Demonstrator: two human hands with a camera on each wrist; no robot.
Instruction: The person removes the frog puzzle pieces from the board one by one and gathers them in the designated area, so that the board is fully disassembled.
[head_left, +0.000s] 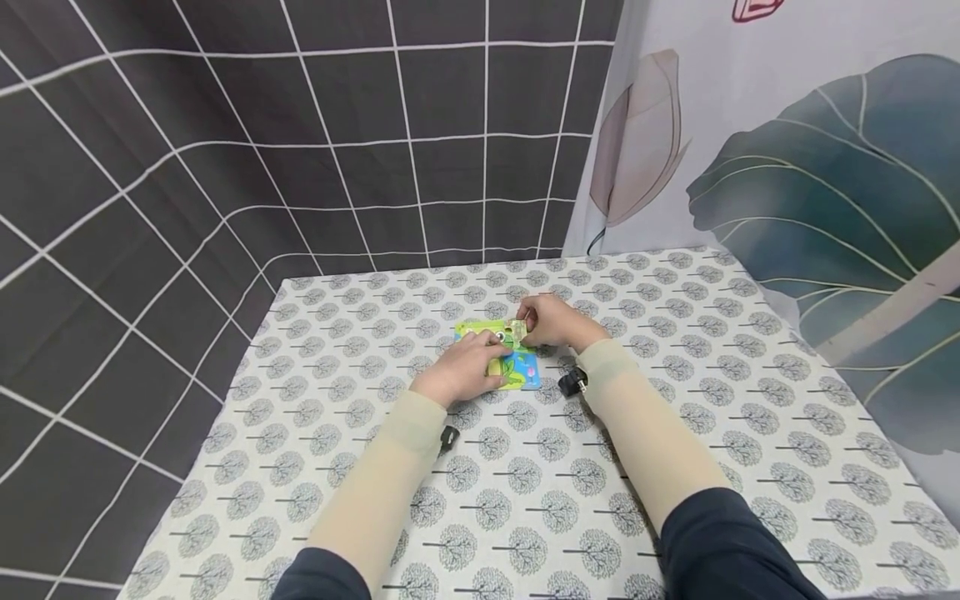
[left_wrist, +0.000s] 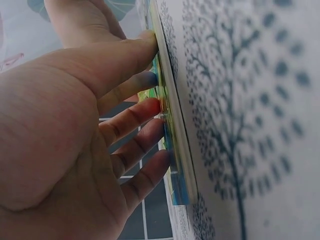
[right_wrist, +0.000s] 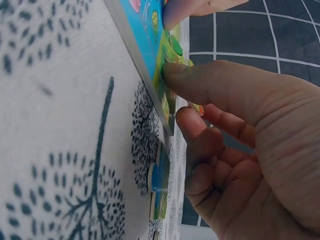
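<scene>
A flat, brightly coloured jigsaw puzzle (head_left: 525,372), blue and green with cartoon shapes, lies on the patterned cloth. My left hand (head_left: 467,367) rests over its left part; in the left wrist view the thumb and outstretched fingertips (left_wrist: 159,159) touch the puzzle's face and edge. At the upper right of the puzzle, my right hand (head_left: 553,321) pinches a greenish puzzle piece (head_left: 519,332) between thumb and fingers. The right wrist view shows the right thumb (right_wrist: 180,80) against the green part, with the other fingers curled below. The hands cover part of the picture.
In the right wrist view, another puzzle part (right_wrist: 159,182) with a rounded blue tab lies beyond the nearer edge. The tree-print cloth (head_left: 525,533) covers the table. A dark gridded curtain (head_left: 450,167) hangs behind, and a leaf-print curtain (head_left: 825,208) stands at right.
</scene>
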